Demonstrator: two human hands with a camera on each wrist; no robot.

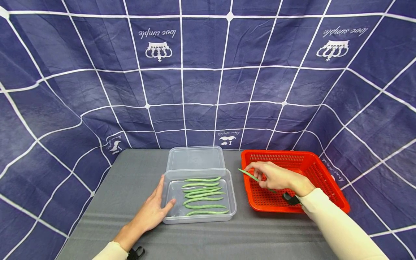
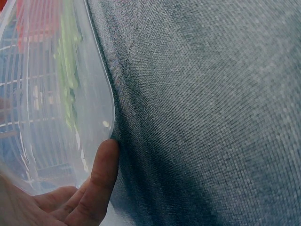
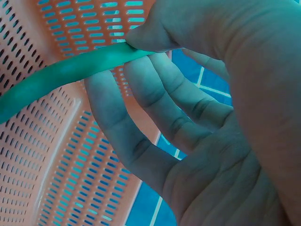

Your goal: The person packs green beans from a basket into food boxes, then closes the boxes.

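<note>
A clear plastic container (image 1: 199, 218) stands on the grey cloth with several green beans (image 1: 206, 207) lying side by side in it, roughly crosswise. My left hand (image 1: 152, 209) holds its left wall, the thumb over the rim and the other fingers along the outside. In the left wrist view, a fingertip (image 2: 109, 148) touches the container's corner. Over the near left part of a red slotted basket (image 1: 266, 208), my right hand (image 1: 276, 176) pinches a single green bean (image 3: 61, 73) between thumb and fingertips. The bean's tip points left toward the container.
A clear plastic lid (image 1: 195, 159) lies right behind the container. Grey cloth (image 1: 126, 180) covers the work surface. Blue curtain (image 1: 201, 86) with white lines encloses the back and both sides, close to the basket's right edge.
</note>
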